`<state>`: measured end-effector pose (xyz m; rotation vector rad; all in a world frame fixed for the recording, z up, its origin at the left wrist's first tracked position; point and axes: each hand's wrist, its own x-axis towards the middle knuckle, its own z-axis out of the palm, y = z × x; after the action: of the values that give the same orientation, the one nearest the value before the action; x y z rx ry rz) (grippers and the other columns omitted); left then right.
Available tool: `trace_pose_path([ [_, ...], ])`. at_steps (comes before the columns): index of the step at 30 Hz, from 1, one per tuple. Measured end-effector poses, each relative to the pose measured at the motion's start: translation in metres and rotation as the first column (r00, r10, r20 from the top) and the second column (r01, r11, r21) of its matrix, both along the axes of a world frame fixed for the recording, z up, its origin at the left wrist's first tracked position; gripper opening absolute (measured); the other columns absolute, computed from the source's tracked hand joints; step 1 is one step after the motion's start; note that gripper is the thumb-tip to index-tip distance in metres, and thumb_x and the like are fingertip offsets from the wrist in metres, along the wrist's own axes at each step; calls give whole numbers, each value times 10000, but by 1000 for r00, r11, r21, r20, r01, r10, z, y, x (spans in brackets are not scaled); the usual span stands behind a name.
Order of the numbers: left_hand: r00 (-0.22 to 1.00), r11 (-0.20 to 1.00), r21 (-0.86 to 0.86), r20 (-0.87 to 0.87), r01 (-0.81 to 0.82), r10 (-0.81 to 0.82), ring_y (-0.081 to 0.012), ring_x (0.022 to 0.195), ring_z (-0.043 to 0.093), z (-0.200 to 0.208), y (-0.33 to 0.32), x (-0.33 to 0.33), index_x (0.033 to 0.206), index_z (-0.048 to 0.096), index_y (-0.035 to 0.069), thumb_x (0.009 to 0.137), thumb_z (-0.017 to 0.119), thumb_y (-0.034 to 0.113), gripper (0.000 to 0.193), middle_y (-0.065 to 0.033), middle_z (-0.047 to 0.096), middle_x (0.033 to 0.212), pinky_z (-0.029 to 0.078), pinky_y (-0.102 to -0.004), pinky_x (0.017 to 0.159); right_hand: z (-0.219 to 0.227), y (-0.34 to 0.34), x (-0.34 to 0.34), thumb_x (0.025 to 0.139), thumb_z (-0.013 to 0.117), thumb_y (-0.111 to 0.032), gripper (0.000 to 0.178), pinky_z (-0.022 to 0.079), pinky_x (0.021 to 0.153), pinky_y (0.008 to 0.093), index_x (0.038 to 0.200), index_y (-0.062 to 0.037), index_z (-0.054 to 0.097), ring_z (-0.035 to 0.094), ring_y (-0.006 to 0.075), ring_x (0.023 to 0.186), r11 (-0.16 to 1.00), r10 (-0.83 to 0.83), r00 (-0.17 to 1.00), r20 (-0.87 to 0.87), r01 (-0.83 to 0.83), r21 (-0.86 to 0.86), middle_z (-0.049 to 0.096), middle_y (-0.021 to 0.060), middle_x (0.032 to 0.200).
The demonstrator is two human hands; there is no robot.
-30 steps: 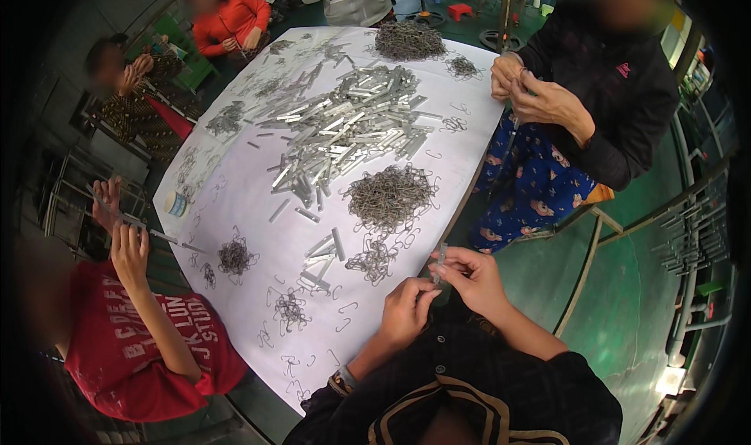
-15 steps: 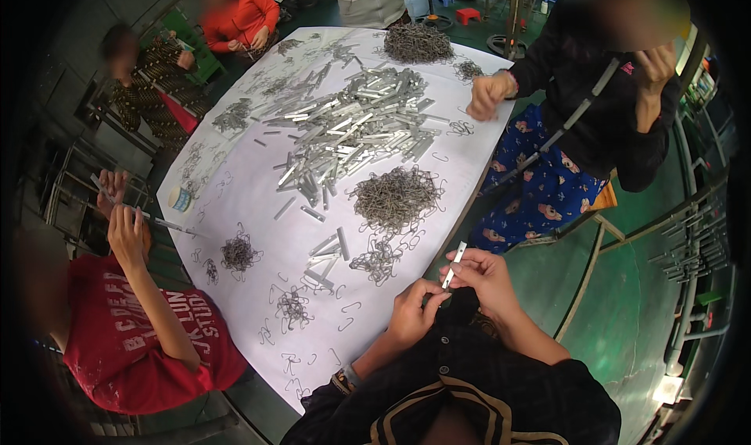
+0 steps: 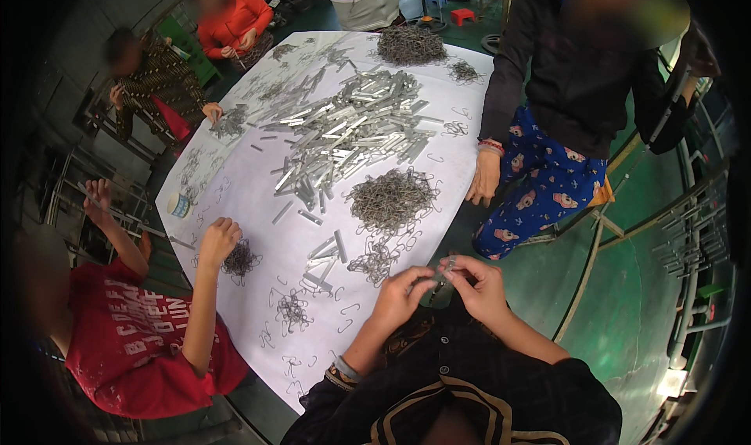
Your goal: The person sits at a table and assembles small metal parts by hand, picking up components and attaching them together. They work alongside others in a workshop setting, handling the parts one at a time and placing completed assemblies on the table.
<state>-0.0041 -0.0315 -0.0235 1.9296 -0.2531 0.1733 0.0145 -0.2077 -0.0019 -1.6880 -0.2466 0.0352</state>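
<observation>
Both my hands are raised in front of my body, off the near right edge of the table. My right hand [image 3: 479, 290] is closed, thumb and fingers pinched on a short metal bar [image 3: 448, 266] that is blurred and mostly covered by the fingers. Close beside it, my left hand [image 3: 401, 295] is closed in a pinch near the bar's lower part. What sits between the left fingertips is too small and smeared to name. On the table nearest my hands lie a loose cluster of wire hooks [image 3: 374, 262] and several loose metal bars [image 3: 325, 261].
A white-covered table [image 3: 235, 304] carries a large pile of metal bars [image 3: 364, 120], a heap of wire hooks [image 3: 393, 200] and smaller hook clusters [image 3: 292, 310]. A paper cup [image 3: 179, 205] stands at its left edge. Co-workers surround it, one in red [image 3: 149, 343], one in black [image 3: 559, 77].
The metal bar, upright and plainly visible before, is now tilted and mostly covered by my fingers. My left hand has shifted slightly left and up. Co-workers to my left and right have moved their arms.
</observation>
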Motion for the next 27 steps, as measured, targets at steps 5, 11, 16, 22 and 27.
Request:
trace_pose_path([
  [5, 960, 881, 404, 228, -244, 161, -318, 742, 648, -26, 27, 56, 844, 657, 7, 803, 659, 39, 52, -157, 649, 828, 517, -386, 639, 1, -2, 3, 824, 655, -58, 161, 466, 868, 342, 978, -15, 676, 693, 212, 768, 996, -52, 988, 145, 62, -62, 709, 112, 869],
  [11, 952, 628, 723, 288, -288, 104, -313, 753, 623, -42, 26, 89, 725, 617, -18, 756, 551, 11, 79, -160, 602, 799, 534, -394, 672, 0, -5, 9, 820, 655, -44, 157, 514, 646, 304, 970, -5, 674, 683, 235, 734, 983, -96, 965, 245, 131, -130, 692, 141, 872],
  [16, 935, 515, 804, 354, -297, -14, -273, 744, 624, -49, 25, 95, 722, 631, -13, 736, 553, 30, 90, -143, 606, 790, 541, -347, 639, -13, -10, 19, 820, 654, -34, 163, 498, 570, 268, 978, 3, 669, 674, 199, 703, 983, -139, 970, 201, 160, -91, 687, 136, 848],
  [22, 943, 462, 842, 331, -279, -33, -280, 731, 630, -49, 24, 101, 726, 632, -14, 731, 557, 45, 95, -147, 612, 779, 543, -361, 649, -13, -13, 29, 822, 644, -7, 179, 501, 597, 256, 998, 22, 659, 653, 149, 676, 972, -184, 948, 259, 214, -96, 681, 125, 817],
  [27, 976, 723, 657, 150, -216, 156, -275, 720, 646, -35, 36, 100, 751, 633, -11, 731, 589, 38, 69, -155, 635, 791, 523, -383, 625, -8, -12, 29, 831, 640, -16, 178, 505, 613, 255, 1002, 31, 655, 658, 145, 698, 977, -171, 963, 207, 192, -87, 684, 128, 830],
])
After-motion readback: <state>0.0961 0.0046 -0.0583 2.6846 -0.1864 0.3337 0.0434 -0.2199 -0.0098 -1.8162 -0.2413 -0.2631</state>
